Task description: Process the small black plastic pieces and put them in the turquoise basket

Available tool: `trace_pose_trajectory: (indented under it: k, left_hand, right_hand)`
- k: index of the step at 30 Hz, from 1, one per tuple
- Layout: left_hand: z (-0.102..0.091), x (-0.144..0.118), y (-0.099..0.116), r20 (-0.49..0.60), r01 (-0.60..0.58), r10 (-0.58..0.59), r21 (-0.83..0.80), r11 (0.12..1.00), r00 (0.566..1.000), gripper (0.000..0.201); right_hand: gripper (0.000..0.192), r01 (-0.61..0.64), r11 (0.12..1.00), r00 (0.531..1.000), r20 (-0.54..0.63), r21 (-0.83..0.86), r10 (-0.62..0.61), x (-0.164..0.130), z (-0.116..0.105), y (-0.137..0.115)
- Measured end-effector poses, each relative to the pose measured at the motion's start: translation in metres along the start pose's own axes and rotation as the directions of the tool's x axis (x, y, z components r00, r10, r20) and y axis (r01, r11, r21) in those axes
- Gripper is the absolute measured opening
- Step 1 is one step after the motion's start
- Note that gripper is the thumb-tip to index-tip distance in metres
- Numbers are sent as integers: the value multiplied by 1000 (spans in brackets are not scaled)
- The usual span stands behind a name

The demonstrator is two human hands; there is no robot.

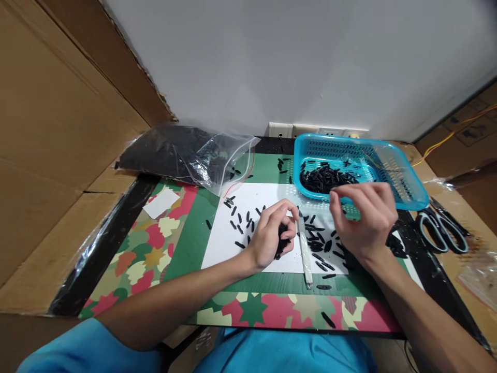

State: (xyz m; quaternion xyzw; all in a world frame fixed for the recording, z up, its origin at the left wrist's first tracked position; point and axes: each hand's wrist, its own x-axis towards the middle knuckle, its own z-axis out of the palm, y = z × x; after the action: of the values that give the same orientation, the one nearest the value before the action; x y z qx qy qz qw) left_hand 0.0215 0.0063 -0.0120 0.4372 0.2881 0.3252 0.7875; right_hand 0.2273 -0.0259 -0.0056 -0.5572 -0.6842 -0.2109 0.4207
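My left hand point(269, 233) is curled above the white paper point(217, 248), closed around a clump of small black elongated pieces point(282, 242). Thumb and forefinger of my right hand point(367, 220) are pinched together at the near rim of a blue plastic basket point(411, 194). Whatever lies in that pinch is too small to make out. A heap of the same black pieces point(326, 178) fills the left part of the basket. More loose black pieces point(316, 241) are scattered on the paper between and around my hands. A narrow whitish strip point(305, 254) lies between them.
A clear zip bag full of black material point(171, 155) lies at the back left. Scissors point(442, 230) rest at the right edge. A small white paper piece point(161, 203) is on the patterned mat point(132, 248). Cardboard point(58, 129) stands left; sockets point(306, 130) line the wall.
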Motion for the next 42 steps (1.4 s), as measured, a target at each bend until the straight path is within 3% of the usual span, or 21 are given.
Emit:
trace_pose_trajectory:
  k: [3, 6, 8, 12, 15, 17, 22, 27, 36, 42]
  left_hand:
    - [-1, 2, 3, 8, 44, -44, -5, 999, 999, 43]
    - [-1, 3, 3, 17, 75, -75, 3, 997, 997, 45]
    - [-1, 2, 2, 15, 90, -90, 6, 996, 996, 45]
    - [1, -2, -4, 20, 114, -115, 38, 993, 993, 45]
    - [2, -5, -6, 36, 105, -108, 78, 991, 994, 43]
    - [2, -5, -6, 46, 91, -96, 87, 992, 994, 42]
    - [2, -2, -3, 25, 80, -81, 50, 996, 996, 41]
    - [1, -1, -3, 28, 74, -75, 28, 997, 997, 35]
    - [1, -2, -3, 30, 26, -25, -20, 999, 999, 40]
    - [0, -4, -3, 37, -3, 3, -2, 1000, 999, 41]
  right_hand:
    - [16, -98, 990, 995, 11, -102, 100, 4, -1, 7]
    - [15, -1, 988, 995, 96, 155, -14, 4, -1, -3]
    - [16, 31, 919, 972, 202, 393, -119, 1, 0, -14]
    - [12, -101, 777, 875, 427, 621, -227, 0, 1, -26]
    - [10, -238, 745, 770, 588, 624, -246, 4, -1, -23]
    - [14, -284, 748, 731, 640, 600, -236, 4, -2, -21]
    - [15, -304, 735, 777, 604, 606, -178, -4, 3, -24]
    - [10, -328, 682, 878, 477, 654, -34, -6, 4, -25]
    - [10, -365, 679, 905, 413, 637, 99, -2, 0, -24]
    - [9, -368, 689, 902, 418, 624, 103, -4, 2, -24]
